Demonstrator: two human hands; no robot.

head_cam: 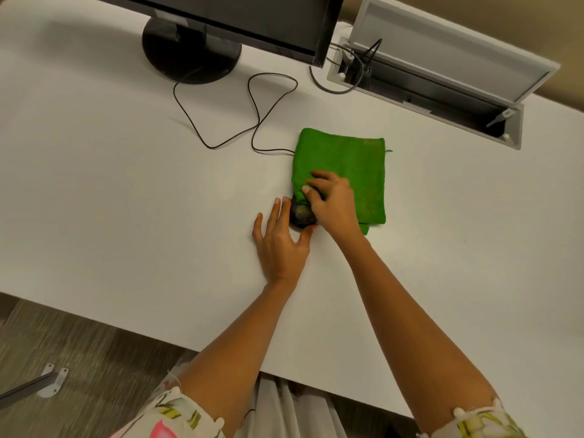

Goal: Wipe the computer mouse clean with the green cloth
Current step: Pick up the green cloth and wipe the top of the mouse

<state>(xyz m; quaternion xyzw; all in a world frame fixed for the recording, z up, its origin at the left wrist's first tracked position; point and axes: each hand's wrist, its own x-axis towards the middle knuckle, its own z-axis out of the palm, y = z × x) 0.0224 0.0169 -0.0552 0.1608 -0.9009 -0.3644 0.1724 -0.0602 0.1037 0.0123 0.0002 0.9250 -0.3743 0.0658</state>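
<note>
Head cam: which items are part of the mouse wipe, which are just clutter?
In the job:
computer mouse, mostly under the cloth
green cloth
right hand, pressing the cloth on the mouse
left hand, steadying the mouse's side
mouse cable

Just lying about:
monitor and its stand
open cable box in the desk

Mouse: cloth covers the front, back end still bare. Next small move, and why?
Probably drag the cloth back toward the body with the right hand, over the exposed rear of the mouse. The cloth drapes only the front part; the dark rear shell shows bare. The left hand already braces the mouse's left side, so it should stay put during the stroke.
</note>
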